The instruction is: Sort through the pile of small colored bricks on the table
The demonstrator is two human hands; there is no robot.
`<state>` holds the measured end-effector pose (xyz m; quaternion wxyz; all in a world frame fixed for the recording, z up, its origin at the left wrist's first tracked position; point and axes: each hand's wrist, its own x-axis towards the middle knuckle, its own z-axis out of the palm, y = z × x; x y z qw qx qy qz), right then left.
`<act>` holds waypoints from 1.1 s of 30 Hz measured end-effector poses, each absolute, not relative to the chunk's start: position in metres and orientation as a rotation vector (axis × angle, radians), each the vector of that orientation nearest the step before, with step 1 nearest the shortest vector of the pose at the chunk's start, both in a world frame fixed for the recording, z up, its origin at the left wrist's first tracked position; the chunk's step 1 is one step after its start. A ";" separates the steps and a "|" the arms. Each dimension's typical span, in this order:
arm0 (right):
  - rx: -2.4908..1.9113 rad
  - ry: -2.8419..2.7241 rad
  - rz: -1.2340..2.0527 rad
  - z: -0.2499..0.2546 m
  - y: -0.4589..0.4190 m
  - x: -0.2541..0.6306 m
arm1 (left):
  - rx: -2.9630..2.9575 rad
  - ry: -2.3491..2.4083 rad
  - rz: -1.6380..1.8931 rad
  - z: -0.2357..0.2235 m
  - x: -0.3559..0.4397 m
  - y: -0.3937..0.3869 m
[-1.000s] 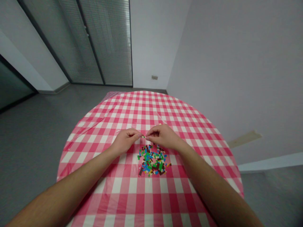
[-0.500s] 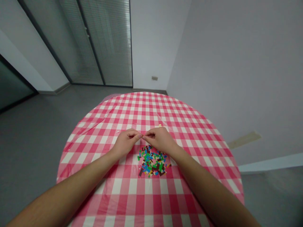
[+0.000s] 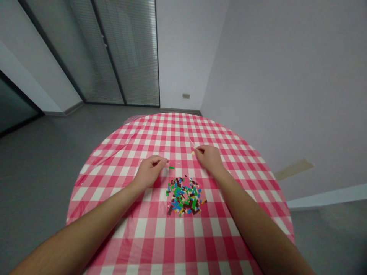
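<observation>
On a pink-and-white gingham tablecloth (image 3: pixel 177 244), the left hand (image 3: pixel 150 172) shows nothing held, its fingers loosely curled – a lone green brick (image 3: pixel 171 167) lies just beside them – while the right hand (image 3: pixel 209 158) has a tiny pale piece (image 3: pixel 193 152) at its fingertips. Nearer the body, below both hands, sits a heap of small multicoloured plastic bricks (image 3: pixel 185 196).

A round table under a pink-and-white gingham cloth (image 3: pixel 177 133) is topped by a heap of small multicoloured plastic bricks (image 3: pixel 185 196), and a single green brick (image 3: pixel 171 167) is laid just apart from it.
</observation>
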<state>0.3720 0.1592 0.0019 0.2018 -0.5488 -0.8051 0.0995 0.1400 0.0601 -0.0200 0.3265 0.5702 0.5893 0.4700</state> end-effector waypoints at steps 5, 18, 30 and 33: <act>-1.734 -2.247 0.069 -0.016 0.181 0.395 | 1.511 1.532 1.210 -0.020 0.140 0.060; -1.712 -2.443 0.089 -0.014 0.171 0.380 | 1.570 1.516 1.187 -0.018 0.141 0.058; -1.648 -2.473 0.172 -0.013 0.171 0.380 | 1.559 1.516 1.201 -0.016 0.140 0.058; -1.614 -2.472 0.195 -0.015 0.173 0.382 | 1.559 1.527 1.206 -0.014 0.141 0.058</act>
